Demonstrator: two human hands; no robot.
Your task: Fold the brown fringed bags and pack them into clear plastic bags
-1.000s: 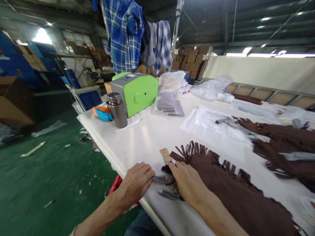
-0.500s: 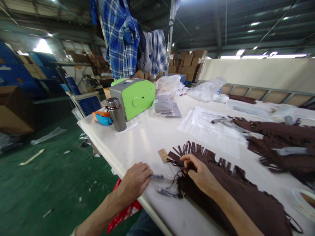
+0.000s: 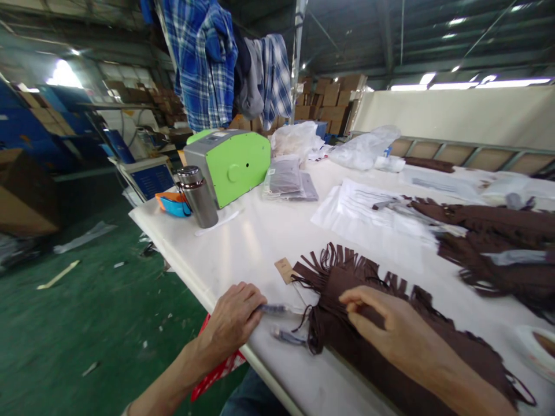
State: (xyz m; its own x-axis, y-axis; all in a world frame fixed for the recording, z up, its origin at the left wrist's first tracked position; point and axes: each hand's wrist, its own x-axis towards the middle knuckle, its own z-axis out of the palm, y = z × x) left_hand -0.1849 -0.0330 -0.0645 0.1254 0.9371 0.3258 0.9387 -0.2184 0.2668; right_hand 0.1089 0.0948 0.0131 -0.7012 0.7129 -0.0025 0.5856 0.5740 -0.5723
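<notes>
A dark brown fringed suede-like piece (image 3: 416, 335), seemingly a bag, lies on the white table with its fringe spread toward the back. My right hand (image 3: 385, 323) is over it, thumb and fingers loosely curved and apart, with nothing visible between them. At the table's near edge, my left hand (image 3: 238, 312) is closed on one end of a slim strap piece wrapped in clear plastic (image 3: 274, 309). A second wrapped strap end (image 3: 288, 337) lies just below, by a looped brown cord (image 3: 315, 332). A tan paper tag (image 3: 284, 270) rests beside the fringe.
A green and grey machine (image 3: 237, 167) stands at the back left, with a steel thermos (image 3: 198, 197) in front. Behind my work are flat bagged items (image 3: 284, 178) and white sheets (image 3: 364, 211). More brown fringed pieces (image 3: 498, 231) and a tape roll (image 3: 535, 349) lie right.
My right hand has let go of the brown strands near the fringe and moved right and toward me, its fingers loosening. My left hand has stayed almost in place on the plastic-wrapped strap.
</notes>
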